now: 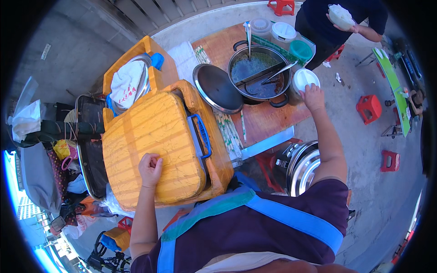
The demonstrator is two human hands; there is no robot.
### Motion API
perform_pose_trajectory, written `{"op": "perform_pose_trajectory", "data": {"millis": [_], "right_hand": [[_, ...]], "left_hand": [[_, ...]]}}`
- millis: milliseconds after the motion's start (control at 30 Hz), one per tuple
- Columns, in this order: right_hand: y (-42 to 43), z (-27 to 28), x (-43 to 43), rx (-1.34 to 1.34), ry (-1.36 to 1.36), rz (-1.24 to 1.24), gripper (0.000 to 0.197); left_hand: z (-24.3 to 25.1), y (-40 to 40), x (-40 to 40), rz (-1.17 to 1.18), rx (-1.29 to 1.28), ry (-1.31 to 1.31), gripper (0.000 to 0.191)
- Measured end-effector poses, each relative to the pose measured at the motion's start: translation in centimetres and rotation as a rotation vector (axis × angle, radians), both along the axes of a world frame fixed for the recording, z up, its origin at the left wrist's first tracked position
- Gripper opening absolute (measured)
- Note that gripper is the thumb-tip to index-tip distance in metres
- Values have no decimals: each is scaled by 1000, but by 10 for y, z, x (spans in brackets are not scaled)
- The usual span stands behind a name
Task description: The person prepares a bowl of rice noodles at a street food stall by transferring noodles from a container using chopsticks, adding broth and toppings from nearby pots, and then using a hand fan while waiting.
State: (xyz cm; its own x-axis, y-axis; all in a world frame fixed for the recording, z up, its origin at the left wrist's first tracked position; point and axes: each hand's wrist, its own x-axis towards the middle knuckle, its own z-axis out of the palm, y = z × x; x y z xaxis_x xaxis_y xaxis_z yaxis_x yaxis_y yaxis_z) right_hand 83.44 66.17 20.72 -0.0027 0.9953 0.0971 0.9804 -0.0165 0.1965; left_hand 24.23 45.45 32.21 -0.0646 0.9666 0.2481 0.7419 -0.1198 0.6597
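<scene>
My left hand point(150, 169) rests on or hovers just over the yellow lid of an insulated box point(153, 143), fingers loosely curled, nothing seen in it. At the table's right edge, my right hand point(312, 97) has its fingertips on the white lid of a round plastic container point(306, 79); whether they grip it cannot be told. Left of that container stands a divided metal pot point(259, 72) of broth with two metal utensils in it. Its dark lid point(217, 88) leans against the pot's left side. Wrapped chopsticks point(227, 133) lie between box and table.
A person point(341, 25) holding a bowl point(341, 17) stands beyond the table point(218, 41). Lidded tubs point(284, 32) stand behind the pot. A steel pot point(302, 170) is below at right, and red stools point(369, 109) stand on the pavement. A cloth point(127, 83) covers metal trays at left.
</scene>
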Motion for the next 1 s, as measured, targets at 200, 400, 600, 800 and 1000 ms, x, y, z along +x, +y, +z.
{"op": "perform_pose_trajectory", "data": {"millis": [200,400,600,800,1000], "right_hand": [[-2,8,8,0,5,102,34],[-5,20,8,290,187,115,28],[-45,61,-92,-392,763,676,27],[-66,-44,-162,-562,143,724,26],[-68,-72,-184,-664,97,655,29]], "left_hand": [[1,2,1,10,-26,12,14],[-1,0,-2,14,-50,54,15],[-2,-4,-3,33,-52,51,16],[-1,-1,-2,28,-42,43,16],[-1,-1,-2,39,-40,43,18]]}}
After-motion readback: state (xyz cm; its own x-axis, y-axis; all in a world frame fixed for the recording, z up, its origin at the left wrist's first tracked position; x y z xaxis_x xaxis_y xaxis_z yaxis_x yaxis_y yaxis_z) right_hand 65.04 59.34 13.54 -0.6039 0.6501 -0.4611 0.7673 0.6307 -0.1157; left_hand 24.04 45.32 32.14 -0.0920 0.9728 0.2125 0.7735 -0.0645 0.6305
